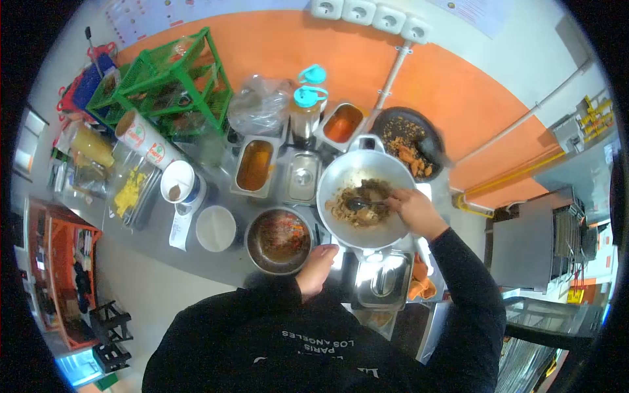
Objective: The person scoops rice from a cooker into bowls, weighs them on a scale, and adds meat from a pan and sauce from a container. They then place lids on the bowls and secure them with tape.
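My right hand (417, 213) is closed around the handle of a dark spoon (358, 204). The spoon's bowl rests in a brown, crumbly food mix (362, 215) inside a large light-grey pot (334, 177) with loop handles. Beside the pot's near left side is my left hand (316, 272), its thumb pointing toward the pot; its other fingers do not show clearly. Just left of that hand stands a metal bowl (252, 255) with reddish-brown residue inside. A lidded steel container (385, 280) sits right of it, near my body.
Behind the pot is a black pan (385, 121) with browned pieces. Steel containers of orange-brown (255, 166) and red-orange (343, 123) contents stand near bottles with turquoise lids (308, 97). A white tub (216, 229), an open canister (179, 182) and green racks (164, 78) are at left.
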Demonstrator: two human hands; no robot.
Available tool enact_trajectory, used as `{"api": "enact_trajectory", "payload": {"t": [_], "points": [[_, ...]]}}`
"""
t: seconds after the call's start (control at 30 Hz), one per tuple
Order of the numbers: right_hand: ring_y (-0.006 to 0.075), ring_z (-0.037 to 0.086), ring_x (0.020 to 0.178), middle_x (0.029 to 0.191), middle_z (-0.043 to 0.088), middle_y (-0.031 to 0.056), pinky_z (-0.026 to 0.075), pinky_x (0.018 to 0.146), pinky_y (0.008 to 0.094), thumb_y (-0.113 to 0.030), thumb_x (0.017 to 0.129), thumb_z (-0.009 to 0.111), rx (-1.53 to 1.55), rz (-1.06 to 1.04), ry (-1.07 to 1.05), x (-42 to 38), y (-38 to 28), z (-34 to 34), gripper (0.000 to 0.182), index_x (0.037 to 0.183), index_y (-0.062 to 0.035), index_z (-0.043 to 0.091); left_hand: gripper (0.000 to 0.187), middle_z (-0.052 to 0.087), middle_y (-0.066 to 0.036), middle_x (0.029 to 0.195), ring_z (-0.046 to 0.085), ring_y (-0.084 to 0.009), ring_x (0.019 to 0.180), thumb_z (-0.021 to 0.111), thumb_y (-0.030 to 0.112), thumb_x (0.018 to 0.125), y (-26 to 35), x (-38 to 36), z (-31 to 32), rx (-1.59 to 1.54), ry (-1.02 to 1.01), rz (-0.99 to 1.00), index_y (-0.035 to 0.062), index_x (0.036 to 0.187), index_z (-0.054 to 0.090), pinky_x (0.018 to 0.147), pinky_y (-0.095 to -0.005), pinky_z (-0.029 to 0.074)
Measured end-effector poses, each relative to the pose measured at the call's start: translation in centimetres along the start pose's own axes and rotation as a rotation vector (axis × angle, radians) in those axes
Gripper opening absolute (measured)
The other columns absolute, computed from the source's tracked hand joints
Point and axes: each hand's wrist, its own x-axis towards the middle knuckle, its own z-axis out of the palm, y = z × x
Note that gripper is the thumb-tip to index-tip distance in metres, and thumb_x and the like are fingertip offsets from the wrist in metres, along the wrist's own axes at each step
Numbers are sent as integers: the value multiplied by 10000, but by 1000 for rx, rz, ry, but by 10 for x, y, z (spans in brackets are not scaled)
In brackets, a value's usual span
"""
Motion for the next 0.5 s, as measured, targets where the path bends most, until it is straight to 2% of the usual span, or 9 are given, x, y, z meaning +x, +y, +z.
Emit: {"api": "enact_trajectory", "payload": {"t": [0.07, 0.17, 0.27, 0.3, 0.33, 0.37, 0.5], "points": [[308, 624, 949, 978, 635, 117, 511, 814, 406, -73, 755, 577, -1, 43, -34, 3, 2, -3, 302, 1043, -56, 667, 303, 609, -20, 906, 525, -122, 816, 571, 273, 937, 1, 5, 6, -30, 50, -35, 9, 1078, 617, 740, -288, 426], [317, 628, 941, 947, 636, 119, 510, 838, 409, -36, 732, 579, 98, -16, 201, 19, -15, 9, 281, 996, -36, 676, 238, 607, -9, 829, 525, -110, 762, 564, 248, 930, 0, 4, 10, -6, 6, -129, 29, 974, 647, 707, -281, 420], [321, 632, 927, 933, 635, 121, 516, 841, 412, -18, 720, 580, 90, -91, 142, 18, -12, 14, 292, 996, -32, 677, 206, 602, 6, 774, 511, -100, 712, 560, 234, 926, 23, -15, 20, 30, -70, -219, 56, 896, 660, 675, -272, 407], [322, 631, 930, 940, 635, 121, 519, 833, 412, -20, 723, 580, 96, -71, 65, 14, -8, 12, 299, 1005, -38, 675, 201, 602, 11, 760, 505, -96, 698, 558, 230, 925, 29, -21, 24, 36, -91, -249, 66, 875, 662, 666, -268, 403], [323, 631, 933, 946, 635, 121, 522, 826, 412, -22, 725, 579, 100, -52, -12, 7, 1, 5, 306, 1015, -44, 674, 224, 619, 9, 789, 491, -93, 685, 551, 259, 933, 25, -23, 27, 49, -106, -191, 70, 905, 668, 647, -264, 392], [324, 630, 937, 952, 634, 121, 525, 818, 412, -24, 727, 578, 104, -31, -88, 0, 8, -2, 314, 1025, -50, 672, 236, 624, 8, 797, 494, -90, 689, 546, 267, 937, 25, -24, 29, 70, -119, -218, 68, 920, 672, 650, -261, 392], [330, 634, 925, 964, 638, 114, 528, 795, 423, -40, 761, 563, 87, 145, 33, 1, 11, -2, 294, 1032, -71, 675, 307, 644, 1, 843, 513, -82, 727, 531, 322, 956, 17, -25, 35, 77, -190, -265, 59, 995, 686, 675, -243, 393]]}}
